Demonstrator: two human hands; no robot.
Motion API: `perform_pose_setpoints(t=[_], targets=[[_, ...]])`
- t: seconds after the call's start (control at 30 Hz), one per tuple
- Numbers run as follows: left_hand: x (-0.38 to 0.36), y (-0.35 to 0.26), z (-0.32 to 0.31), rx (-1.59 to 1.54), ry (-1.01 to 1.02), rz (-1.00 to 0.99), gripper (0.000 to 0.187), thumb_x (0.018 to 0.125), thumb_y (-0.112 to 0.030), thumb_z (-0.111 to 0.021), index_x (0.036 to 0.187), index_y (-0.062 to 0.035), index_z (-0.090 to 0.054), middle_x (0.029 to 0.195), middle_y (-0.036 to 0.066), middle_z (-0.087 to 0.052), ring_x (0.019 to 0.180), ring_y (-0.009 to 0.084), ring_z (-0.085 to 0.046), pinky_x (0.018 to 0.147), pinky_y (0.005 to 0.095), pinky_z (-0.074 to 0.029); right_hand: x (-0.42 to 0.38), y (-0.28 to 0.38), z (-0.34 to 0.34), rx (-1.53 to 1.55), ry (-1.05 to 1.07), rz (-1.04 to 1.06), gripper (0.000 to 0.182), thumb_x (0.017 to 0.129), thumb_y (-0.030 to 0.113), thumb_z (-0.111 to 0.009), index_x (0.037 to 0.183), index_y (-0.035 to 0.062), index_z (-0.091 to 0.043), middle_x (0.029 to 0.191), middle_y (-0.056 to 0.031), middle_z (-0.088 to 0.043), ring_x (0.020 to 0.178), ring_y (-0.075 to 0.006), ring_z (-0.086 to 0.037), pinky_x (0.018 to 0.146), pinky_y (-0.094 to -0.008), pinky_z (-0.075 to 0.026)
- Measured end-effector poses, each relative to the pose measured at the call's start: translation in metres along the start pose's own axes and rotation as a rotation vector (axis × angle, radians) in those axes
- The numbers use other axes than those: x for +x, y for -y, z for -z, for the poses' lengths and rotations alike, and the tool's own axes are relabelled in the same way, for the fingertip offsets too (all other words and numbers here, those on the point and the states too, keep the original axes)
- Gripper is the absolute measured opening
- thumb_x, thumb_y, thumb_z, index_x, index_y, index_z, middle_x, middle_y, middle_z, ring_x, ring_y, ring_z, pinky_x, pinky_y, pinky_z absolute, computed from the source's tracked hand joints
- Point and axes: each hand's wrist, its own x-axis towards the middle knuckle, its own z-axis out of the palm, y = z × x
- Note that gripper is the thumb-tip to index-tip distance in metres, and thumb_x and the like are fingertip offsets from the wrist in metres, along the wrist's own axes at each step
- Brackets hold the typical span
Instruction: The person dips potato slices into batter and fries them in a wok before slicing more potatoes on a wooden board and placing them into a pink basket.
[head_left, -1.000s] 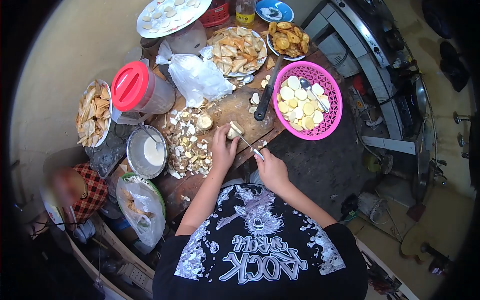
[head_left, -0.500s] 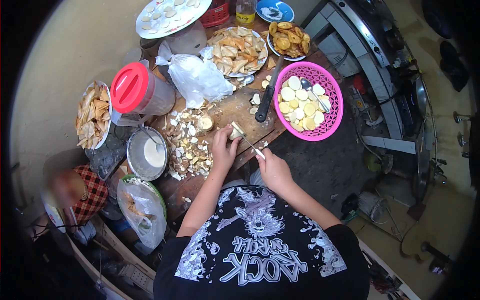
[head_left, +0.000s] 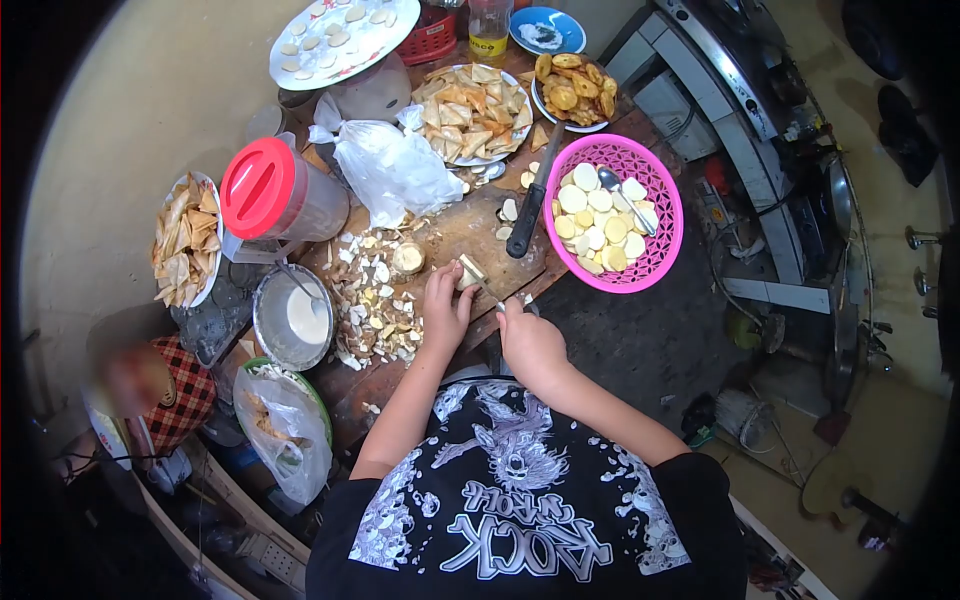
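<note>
My left hand [head_left: 447, 308] pinches a pale peeled root vegetable piece [head_left: 471, 268] at the front of the wooden cutting board [head_left: 465, 228]. Wrapped round the handle of a small knife [head_left: 486, 287], my right hand [head_left: 533, 348] keeps the blade against that piece. A thicker peeled chunk [head_left: 408, 258] stands on the board to the left, beside a heap of peelings [head_left: 375, 310]. Farther right lies a large black-handled knife [head_left: 527, 220], next to a pink basket [head_left: 668, 242] of round pale slices with a spoon in it.
Plates of folded triangular pastries [head_left: 470, 110] and browned fried slices [head_left: 577, 88] stand at the back. To the left are a red-lidded pitcher [head_left: 262, 188], a metal bowl [head_left: 268, 325] of white batter and a plastic bag [head_left: 290, 440]. Another person [head_left: 175, 385] is at the far left.
My right hand has shifted a little left and down, bringing the knife farther across the vegetable piece. My left hand keeps its hold. The whole view has shifted slightly.
</note>
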Motion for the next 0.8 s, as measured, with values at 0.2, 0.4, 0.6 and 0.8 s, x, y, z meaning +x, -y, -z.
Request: perform_pose_setpoints(t=[0.2, 0.4, 0.6, 0.8], targets=[[0.005, 0.003, 0.005, -0.024, 0.041, 0.054, 0.029, 0.075, -0.008, -0.069, 0.097, 0.0027, -0.054, 0.103, 0.017, -0.057, 0.096, 0.0336, -0.056, 0.082, 0.0364, -0.046, 0.014, -0.005, -0.013, 0.012, -0.002, 0.024, 0.023, 0.093, 0.025, -0.044, 0.087, 0.0025, -0.047, 0.06, -0.0179, -0.06, 0.054, -0.0351, -0.061, 0.047, -0.0441, -0.049], [0.007, 0.007, 0.003, -0.044, 0.018, 0.062, 0.032, 0.074, -0.007, -0.07, 0.1, 0.0034, -0.055, 0.106, 0.019, -0.057, 0.097, 0.0345, -0.056, 0.083, 0.0372, -0.046, 0.036, -0.012, -0.038, 0.008, -0.043, 0.028, 0.023, 0.093, 0.025, -0.044, 0.087, 0.0027, -0.047, 0.061, -0.0179, -0.06, 0.055, -0.0349, -0.061, 0.048, -0.0443, -0.049], [-0.005, 0.005, -0.006, -0.021, -0.039, 0.019, 0.035, 0.074, -0.005, -0.069, 0.105, 0.0015, -0.054, 0.108, 0.02, -0.056, 0.1, 0.0363, -0.054, 0.086, 0.0403, -0.044, 0.039, -0.026, -0.053, 0.105, -0.053, 0.063, 0.024, 0.093, 0.024, -0.044, 0.086, 0.0015, -0.046, 0.061, -0.0197, -0.059, 0.056, -0.0383, -0.06, 0.049, -0.0468, -0.047], [-0.007, 0.007, -0.009, -0.048, -0.038, 0.035, 0.037, 0.073, -0.005, -0.069, 0.106, 0.0005, -0.053, 0.108, 0.019, -0.056, 0.099, 0.0363, -0.055, 0.085, 0.0403, -0.044, 0.031, -0.028, -0.043, 0.196, -0.004, 0.076, 0.022, 0.093, 0.022, -0.043, 0.089, 0.0002, -0.043, 0.063, -0.023, -0.058, 0.058, -0.0424, -0.057, 0.05, -0.0506, -0.044]])
